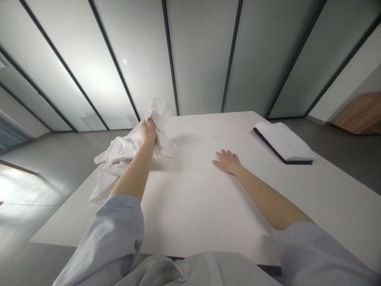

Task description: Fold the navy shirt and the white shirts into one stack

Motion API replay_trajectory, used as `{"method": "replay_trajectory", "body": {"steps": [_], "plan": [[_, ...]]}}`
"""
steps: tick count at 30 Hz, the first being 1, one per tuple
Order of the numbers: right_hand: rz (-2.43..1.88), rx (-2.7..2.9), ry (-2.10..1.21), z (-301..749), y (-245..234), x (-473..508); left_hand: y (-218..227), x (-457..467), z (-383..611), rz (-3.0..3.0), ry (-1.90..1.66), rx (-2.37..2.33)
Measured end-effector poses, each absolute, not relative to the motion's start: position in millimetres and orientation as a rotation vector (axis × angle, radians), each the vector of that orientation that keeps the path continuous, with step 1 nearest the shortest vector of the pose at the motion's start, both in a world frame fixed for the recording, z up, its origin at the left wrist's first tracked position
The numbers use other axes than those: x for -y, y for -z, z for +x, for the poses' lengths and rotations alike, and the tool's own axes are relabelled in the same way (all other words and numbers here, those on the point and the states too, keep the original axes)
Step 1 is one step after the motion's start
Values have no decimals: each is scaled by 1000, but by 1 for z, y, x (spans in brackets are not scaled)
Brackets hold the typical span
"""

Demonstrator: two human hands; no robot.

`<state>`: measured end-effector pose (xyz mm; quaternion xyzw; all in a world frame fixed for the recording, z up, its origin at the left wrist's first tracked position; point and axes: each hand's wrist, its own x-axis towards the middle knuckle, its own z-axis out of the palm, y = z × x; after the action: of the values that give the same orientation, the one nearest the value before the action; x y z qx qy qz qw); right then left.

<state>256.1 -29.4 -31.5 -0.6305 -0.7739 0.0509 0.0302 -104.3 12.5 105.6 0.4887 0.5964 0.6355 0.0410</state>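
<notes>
My left hand (149,132) is closed around a bunched part of a crumpled white cloth garment (120,149) at the left side of the table. One end of the garment sticks up above my fist, and the rest lies in folds to the left, partly behind my forearm. Its exact kind does not show. My right hand (228,161) lies palm down on the white tabletop (190,206), fingers spread, holding nothing.
Toward the right edge of the table, a folded white cloth (284,141) rests on a dark flat board (299,162). Beyond the table stands a frosted glass partition (199,55) with dark frames. A wooden piece (358,113) is at the far right.
</notes>
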Motion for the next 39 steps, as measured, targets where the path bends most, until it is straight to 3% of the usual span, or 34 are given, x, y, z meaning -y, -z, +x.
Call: {"method": "replay_trajectory", "body": {"steps": [2, 7, 12, 18, 24, 29, 34, 39], "plan": [[-1881, 2320, -174, 257, 34, 28, -117, -15, -61, 1698, -1890, -1626], [-1695, 1660, -353, 278, 41, 15, -102, -6, 45, 2328, -1022, -1138], [-1605, 936, -329, 321, 36, 1, -55, 14, 78, 2445, -626, -1322], [-1605, 699, -147, 342, 28, -6, -8, 40, 52, 2505, -200, -1616], [-1513, 906, 47, 345, 9, -5, 15, 61, 39, 2703, -169, -1459], [-1547, 1405, -21, 346, -9, -5, 20, 65, 32, 2625, -301, -1548], [-1808, 2155, -200, 335, 11, 6, 15, 62, 23, 2426, -486, -1698], [-1923, 2315, -44, 328, 28, 18, 7, 53, 4, 2122, -592, -1850]]}}
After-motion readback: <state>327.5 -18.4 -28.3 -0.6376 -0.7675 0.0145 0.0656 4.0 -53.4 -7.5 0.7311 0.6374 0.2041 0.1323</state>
